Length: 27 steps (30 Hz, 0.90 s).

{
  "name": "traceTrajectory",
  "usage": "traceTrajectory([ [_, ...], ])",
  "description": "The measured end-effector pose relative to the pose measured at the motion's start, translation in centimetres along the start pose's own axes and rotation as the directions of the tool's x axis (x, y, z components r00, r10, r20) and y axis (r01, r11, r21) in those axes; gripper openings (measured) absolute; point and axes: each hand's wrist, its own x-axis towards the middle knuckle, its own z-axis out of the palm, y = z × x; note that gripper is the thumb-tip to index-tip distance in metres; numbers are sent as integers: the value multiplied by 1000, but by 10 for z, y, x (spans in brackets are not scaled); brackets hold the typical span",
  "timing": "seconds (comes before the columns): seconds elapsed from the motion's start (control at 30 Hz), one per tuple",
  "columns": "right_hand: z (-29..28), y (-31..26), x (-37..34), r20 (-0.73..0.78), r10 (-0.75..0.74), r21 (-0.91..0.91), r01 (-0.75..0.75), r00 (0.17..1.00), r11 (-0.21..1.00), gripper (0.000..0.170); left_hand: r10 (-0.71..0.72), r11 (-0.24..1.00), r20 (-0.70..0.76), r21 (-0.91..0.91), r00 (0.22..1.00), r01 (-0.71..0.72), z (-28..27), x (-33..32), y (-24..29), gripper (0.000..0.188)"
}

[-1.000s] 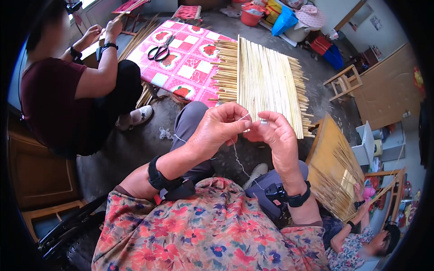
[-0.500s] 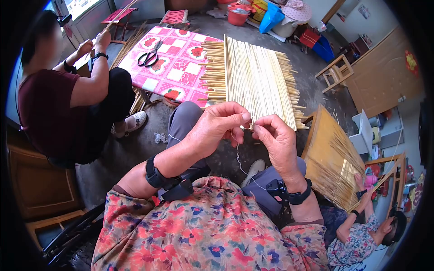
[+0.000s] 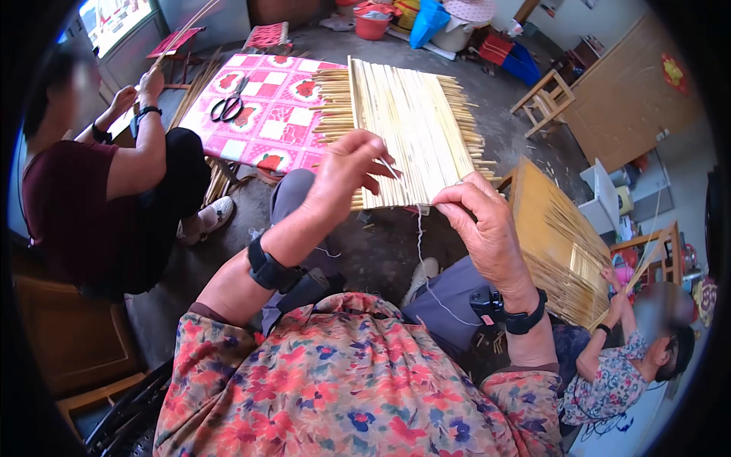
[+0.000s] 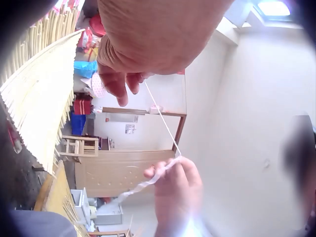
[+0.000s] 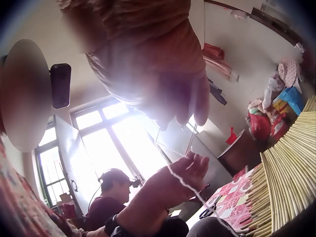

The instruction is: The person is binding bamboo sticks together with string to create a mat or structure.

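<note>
In the head view the left hand [image 3: 343, 174] pinches a thin white string [image 3: 391, 169] between thumb and forefinger, its other fingers bent. To its right, the right hand [image 3: 483, 225] pinches the string too, and a twisted length [image 3: 420, 236] hangs below toward the lap. Between the two hands the string is taut in the left wrist view, with the right hand [image 4: 177, 190] at its lower end. Behind the hands lies a mat of pale stalks [image 3: 411, 126], at the edge of a table with a pink checked cloth [image 3: 259, 129].
Black-handled scissors [image 3: 228, 109] lie on the cloth. A seated person in a dark red top [image 3: 76, 198] is at the left, and another in a floral top [image 3: 605, 381] at the lower right. A yellow board [image 3: 544, 221] with thin stalks stands at the right.
The hands have moved apart, the left one up and leftward, the right one slightly rightward, stretching string between them. The head view has shifted, so the table and mat appear further left.
</note>
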Motion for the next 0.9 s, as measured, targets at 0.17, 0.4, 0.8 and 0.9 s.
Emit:
traceTrajectory([
  [0.17,-46,-1,-10,-178,48,-119,-70,983,990,5,-169,977,-55,-142,984,160,-29,26,-27,14],
  [0.4,-66,-16,4,-371,77,109,-39,925,993,4,-395,909,294,-9,870,416,39,2,-54,14],
  [0.8,-92,-34,8,-369,201,344,-68,907,936,13,-265,761,787,-184,557,622,132,-26,-61,18],
  [0.9,-114,-34,2,-426,137,266,-21,894,964,15,-318,845,813,9,489,535,124,-27,-50,14],
])
